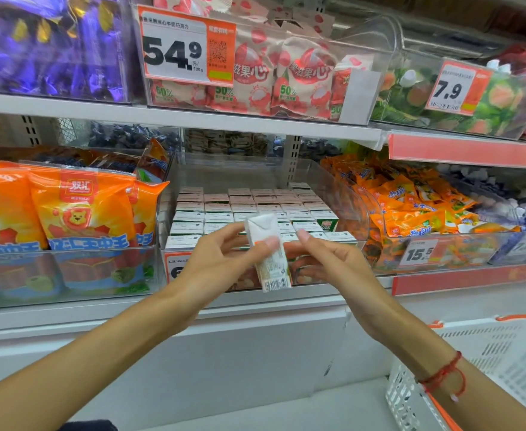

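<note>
Waiting at the lower right, the white basket [488, 353] has not got the little carton [269, 259] yet, I think. The left hand [224, 262] fingers pinch it mid-frame. The right hand [333, 265] fingers stay loose beside it. The bin of cartons [255, 206] sits behind.

price tag [176, 269]: half hidden by left hand [224, 265] | shopping basket [504, 346]: cut by right edge | small carton [271, 259]: print blurred

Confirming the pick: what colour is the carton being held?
The small carton is mostly white, barcode near its bottom; head view.
</note>
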Motion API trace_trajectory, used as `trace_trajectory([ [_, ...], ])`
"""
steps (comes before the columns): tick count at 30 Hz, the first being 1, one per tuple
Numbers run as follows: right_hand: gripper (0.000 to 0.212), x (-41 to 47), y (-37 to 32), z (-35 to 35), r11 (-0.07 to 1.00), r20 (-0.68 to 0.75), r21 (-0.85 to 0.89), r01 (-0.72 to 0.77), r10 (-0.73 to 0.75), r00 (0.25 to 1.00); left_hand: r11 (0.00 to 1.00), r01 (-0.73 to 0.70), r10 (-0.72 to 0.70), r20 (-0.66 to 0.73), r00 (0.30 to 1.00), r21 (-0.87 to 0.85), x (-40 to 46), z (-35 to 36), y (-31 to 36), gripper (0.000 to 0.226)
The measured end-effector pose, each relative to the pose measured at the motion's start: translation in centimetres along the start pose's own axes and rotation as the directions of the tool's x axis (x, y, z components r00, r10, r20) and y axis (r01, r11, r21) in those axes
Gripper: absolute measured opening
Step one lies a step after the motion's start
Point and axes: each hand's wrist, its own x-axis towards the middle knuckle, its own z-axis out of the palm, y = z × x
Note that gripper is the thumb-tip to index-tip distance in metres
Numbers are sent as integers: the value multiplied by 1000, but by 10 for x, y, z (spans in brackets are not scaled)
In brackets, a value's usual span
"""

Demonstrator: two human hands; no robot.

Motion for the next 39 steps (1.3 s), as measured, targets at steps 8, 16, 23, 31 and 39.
trace_trajectory([
  [8,49,0,2,-1,997,9,72,23,-24,1000,814,-401,423,44,905,421,-5,0,-3,53],
  [16,32,-2,5,0,995,4,39,93,-94,996,793,-398,428,44,903,462,-3,1,-11,57],
  [23,49,-7,13,6,863,209,-286,416,-367,906,971,-220,228,-93,969,90,3,4,-7,63],
  [31,48,1,18,5,803,167,-339,490,-461,872,996,-44,35,-116,993,-81,4,-4,-2,41],
  [39,17,-7,1,9,952,-66,56,300,-297,953,940,316,-291,180,939,-126,4,-10,2,49],
])
